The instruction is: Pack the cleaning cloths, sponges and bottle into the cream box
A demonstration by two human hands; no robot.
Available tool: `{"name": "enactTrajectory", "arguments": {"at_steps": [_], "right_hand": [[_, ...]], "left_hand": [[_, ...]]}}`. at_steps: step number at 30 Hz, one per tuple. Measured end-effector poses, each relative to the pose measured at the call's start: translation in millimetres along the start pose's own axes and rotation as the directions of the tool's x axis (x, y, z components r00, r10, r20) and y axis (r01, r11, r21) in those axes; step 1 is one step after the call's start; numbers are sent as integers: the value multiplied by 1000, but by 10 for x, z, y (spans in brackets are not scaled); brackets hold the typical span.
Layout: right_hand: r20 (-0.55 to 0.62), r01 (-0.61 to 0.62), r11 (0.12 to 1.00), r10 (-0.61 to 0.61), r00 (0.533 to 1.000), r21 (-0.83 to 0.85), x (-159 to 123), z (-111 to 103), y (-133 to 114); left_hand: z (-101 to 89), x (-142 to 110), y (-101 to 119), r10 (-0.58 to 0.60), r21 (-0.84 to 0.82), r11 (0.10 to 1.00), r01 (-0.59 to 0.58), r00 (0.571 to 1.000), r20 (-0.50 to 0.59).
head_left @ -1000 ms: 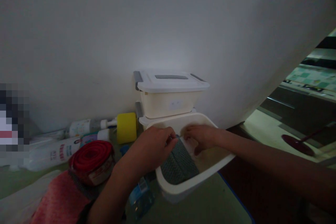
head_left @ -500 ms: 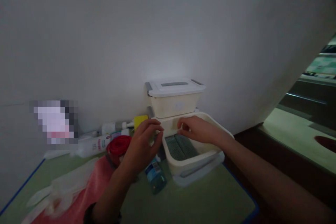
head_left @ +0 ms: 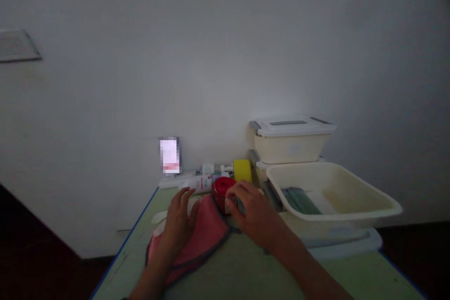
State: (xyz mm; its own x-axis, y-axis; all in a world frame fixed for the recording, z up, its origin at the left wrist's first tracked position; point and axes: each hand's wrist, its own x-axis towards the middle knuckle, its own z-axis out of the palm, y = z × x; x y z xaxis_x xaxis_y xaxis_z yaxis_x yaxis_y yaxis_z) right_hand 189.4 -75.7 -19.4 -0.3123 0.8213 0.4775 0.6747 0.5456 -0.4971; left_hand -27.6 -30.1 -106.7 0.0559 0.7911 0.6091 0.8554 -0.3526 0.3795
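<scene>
Open tub [head_left: 337, 218] holds green cloth [head_left: 300, 200], apparently folded; lidded box [head_left: 290, 148] behind.

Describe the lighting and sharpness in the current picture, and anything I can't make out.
Head view: dim overall, with a soft bright patch on the wall above the lidded storage box; head view: both lower corners very dark; head view: left hand and right hand slightly soft; head view: white bottle's lettering unreadable, upright rectangle pixelated.

Hands [head_left: 179, 220] [head_left: 253, 213]: two. Red roll [head_left: 222, 188]: one. Pink cloth [head_left: 208, 230]: one. Yellow cylinder [head_left: 242, 170]: one. Open tub [head_left: 351, 217], 4 o'clock: one.
</scene>
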Motion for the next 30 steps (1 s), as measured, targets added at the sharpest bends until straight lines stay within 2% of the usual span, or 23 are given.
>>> {"name": "enactTrajectory", "arguments": {"at_steps": [4,7,9,11,13,15,17,21,26,28,30], "right_hand": [[7,-89,993,90,996,-78,35,339,236],[-24,-219,938,221,975,-268,-10,424,391],[2,-283,872,310,951,-398,-76,430,444],[57,-321,815,395,917,-483,-143,429,461],[110,-357,783,471,875,-510,-183,430,458],[139,-391,771,518,844,-502,-183,426,456],[151,-402,778,527,837,-483,-157,408,472],[165,-378,801,498,851,-465,-142,350,564],[215,-350,808,492,844,-474,-205,329,615],[218,-348,799,499,839,-490,-195,344,583],[189,-362,774,517,835,-520,-165,372,547]], "left_hand": [[62,-90,-144,-91,58,995,82,979,180],[73,-114,-111,-136,52,991,126,950,283],[80,-92,-61,-141,14,989,145,935,324],[96,-41,-14,-145,-47,984,170,930,339],[127,20,29,-178,-103,970,219,934,309],[177,62,67,-223,-154,951,268,939,262],[239,72,97,-239,-213,933,290,942,234],[337,25,97,-179,-333,914,234,966,188],[361,62,132,-7,-392,919,51,994,113],[380,120,218,64,-383,924,5,984,168],[418,167,322,82,-415,909,35,962,261]]}}
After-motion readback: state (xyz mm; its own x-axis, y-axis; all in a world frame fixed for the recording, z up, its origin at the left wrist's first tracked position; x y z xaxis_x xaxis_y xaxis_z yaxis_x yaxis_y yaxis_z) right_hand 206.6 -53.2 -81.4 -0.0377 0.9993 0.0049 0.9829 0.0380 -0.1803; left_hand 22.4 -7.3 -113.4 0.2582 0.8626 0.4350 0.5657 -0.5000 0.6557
